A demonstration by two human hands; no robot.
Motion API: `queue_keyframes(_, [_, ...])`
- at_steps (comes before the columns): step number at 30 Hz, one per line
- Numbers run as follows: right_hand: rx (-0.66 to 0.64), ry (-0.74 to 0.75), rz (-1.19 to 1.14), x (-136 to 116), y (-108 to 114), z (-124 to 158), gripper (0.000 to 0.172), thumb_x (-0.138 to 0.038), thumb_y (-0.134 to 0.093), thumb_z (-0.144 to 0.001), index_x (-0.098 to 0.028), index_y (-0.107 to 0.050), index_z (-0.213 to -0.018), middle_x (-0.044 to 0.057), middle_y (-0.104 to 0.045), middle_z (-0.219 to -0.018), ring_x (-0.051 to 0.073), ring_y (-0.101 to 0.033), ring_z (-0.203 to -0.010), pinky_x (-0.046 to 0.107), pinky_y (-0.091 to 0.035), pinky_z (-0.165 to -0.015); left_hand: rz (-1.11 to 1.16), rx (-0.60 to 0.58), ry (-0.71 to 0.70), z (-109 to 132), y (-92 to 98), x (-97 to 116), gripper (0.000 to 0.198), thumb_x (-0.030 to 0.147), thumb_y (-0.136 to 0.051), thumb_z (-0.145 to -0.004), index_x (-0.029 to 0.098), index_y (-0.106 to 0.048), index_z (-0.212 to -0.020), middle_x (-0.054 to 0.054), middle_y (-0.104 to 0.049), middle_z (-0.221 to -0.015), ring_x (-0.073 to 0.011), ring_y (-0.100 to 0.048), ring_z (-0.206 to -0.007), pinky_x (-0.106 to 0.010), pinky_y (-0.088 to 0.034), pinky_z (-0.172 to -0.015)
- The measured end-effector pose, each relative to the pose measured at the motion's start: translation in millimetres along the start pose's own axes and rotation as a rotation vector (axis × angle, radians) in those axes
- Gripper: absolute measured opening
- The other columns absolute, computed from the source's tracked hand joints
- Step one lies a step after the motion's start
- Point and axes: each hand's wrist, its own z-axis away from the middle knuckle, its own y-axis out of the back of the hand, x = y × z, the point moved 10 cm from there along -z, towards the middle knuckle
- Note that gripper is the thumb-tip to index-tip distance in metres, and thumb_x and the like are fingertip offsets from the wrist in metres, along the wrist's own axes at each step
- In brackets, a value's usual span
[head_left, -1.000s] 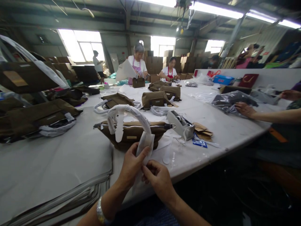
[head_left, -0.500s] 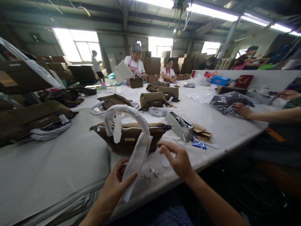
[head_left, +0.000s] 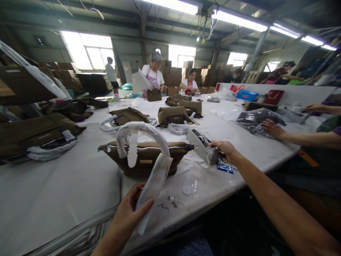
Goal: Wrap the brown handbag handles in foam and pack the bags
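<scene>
Factory workshop, bags by the look of it. Brown bags (head_left: 146, 154) across the worktop (head_left: 250, 156) beyond the left hand (head_left: 128, 212), tape dispenser (head_left: 198, 144) at the right hand (head_left: 226, 150); past both, aproned workers (head_left: 152, 75), stacked cartons (head_left: 173, 74). Strip lights (head_left: 239, 20) high above.

- The handbag (head_left: 146, 153) stands on the table (head_left: 253, 142).
- The tape dispenser (head_left: 197, 142) sits right of it, a packet (head_left: 225, 167) beside its near end.
- Other bags (head_left: 174, 115) lie behind the handbag.
- Stacked sheets (head_left: 66, 170) lie to its left.
- A bundle (head_left: 259, 119) lies farther right.
</scene>
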Motion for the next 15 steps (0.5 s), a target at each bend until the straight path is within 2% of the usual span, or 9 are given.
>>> queue_keyframes(3, [-0.014, -0.040, -0.158, -5, 5, 4, 0.025, -0.040, -0.070, -0.073, -0.015, -0.072, -0.070, 0.016, -0.075, -0.088, 0.028, -0.069, -0.085, 0.036, -0.055, -0.069, -0.006, 0.011, -0.001, -1, 1.2, 0, 0.056, 0.046, -0.081, -0.069, 0.019, -0.062, -0.114, -0.010, -0.074, -0.111, -0.0319, -0.068, -0.106, -0.040, -0.056, -0.091])
queue_keyframes(5, [0.013, -0.027, -0.250, -11, 16, 9, 0.023, -0.040, -0.071, -0.073, -0.017, -0.072, -0.073, 0.015, -0.073, -0.111, 0.027, -0.067, -0.105, 0.034, -0.056, -0.081, 0.004, 0.013, 0.012, -1, 0.0, -2, 0.055, 0.046, -0.080, -0.069, 0.020, -0.062, -0.114, -0.009, -0.074, -0.110, -0.0317, -0.068, -0.104, -0.041, -0.056, -0.090])
queue_keyframes(7, [0.029, -0.035, -0.309, -12, 26, 17, 0.023, -0.040, -0.071, -0.074, -0.018, -0.073, -0.077, 0.013, -0.071, -0.120, 0.026, -0.065, -0.112, 0.033, -0.056, -0.087, 0.017, 0.017, 0.023, 0, -2.0, -4, 0.053, 0.046, -0.080, -0.068, 0.021, -0.063, -0.112, -0.007, -0.074, -0.108, -0.0314, -0.068, -0.104, -0.042, -0.057, -0.090])
queue_keyframes(9, [0.009, -0.083, -0.332, -4, 30, 28, 0.027, -0.042, -0.073, -0.073, -0.017, -0.074, -0.082, 0.014, -0.073, -0.110, 0.026, -0.069, -0.103, 0.034, -0.058, -0.083, 0.033, 0.048, 0.017, 2, -1.3, -2, 0.050, 0.044, -0.080, -0.068, 0.022, -0.065, -0.110, -0.006, -0.075, -0.105, -0.0306, -0.068, -0.102, -0.041, -0.056, -0.090])
queue_keyframes(11, [-0.023, -0.140, -0.335, 9, 29, 41, 0.030, -0.043, -0.075, -0.071, -0.015, -0.075, -0.084, 0.015, -0.075, -0.096, 0.024, -0.072, -0.085, 0.034, -0.060, -0.073, 0.050, 0.082, 0.002, 3, 0.9, 0, 0.048, 0.043, -0.080, -0.068, 0.023, -0.066, -0.108, -0.004, -0.075, -0.103, -0.0303, -0.069, -0.102, -0.040, -0.056, -0.091])
queue_keyframes(15, [-0.010, -0.174, -0.336, 39, 23, 57, 0.034, -0.042, -0.082, -0.061, -0.015, -0.074, -0.081, 0.013, -0.075, -0.087, 0.018, -0.067, -0.063, 0.032, -0.059, -0.060, 0.028, 0.013, 0.025, 2, -3.7, -1, 0.049, 0.042, -0.080, -0.068, 0.022, -0.066, -0.110, -0.007, -0.075, -0.107, -0.0319, -0.068, -0.104, -0.041, -0.056, -0.091])
